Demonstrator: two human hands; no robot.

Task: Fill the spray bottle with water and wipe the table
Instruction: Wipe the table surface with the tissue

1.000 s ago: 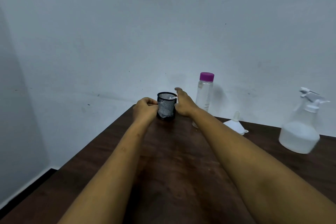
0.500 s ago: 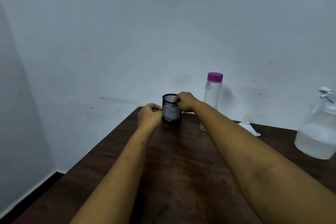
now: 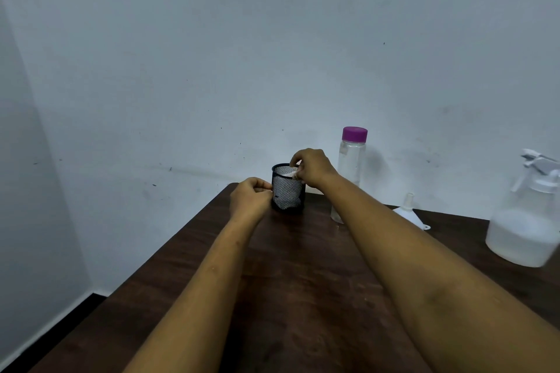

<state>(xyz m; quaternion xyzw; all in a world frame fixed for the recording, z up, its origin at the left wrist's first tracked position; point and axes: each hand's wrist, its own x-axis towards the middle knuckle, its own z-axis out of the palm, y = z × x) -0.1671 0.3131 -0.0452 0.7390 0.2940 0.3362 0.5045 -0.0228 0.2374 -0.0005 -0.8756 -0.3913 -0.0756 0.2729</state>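
I see both forearms stretched over dark table (image 3: 303, 297). Spray bottle (image 3: 525, 221) stands at right edge, part-filled, untouched. Farther: left hand (image 3: 250, 198) curled against black mesh cup (image 3: 288, 189) side, steadying it. Right hand (image 3: 312, 168) above rim, fingertips pinching white cloth (image 3: 289, 174) inside. White funnel (image 3: 409, 212) inverted; clear bottle (image 3: 351, 157), purple cap, near wall.

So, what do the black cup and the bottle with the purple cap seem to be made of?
Black cup: probably metal wire mesh with a dark coating; the white content shows through its fine holes. Bottle: clear plastic or glass, I cannot tell which; the wall shows through it. Its purple cap looks like matte plastic.
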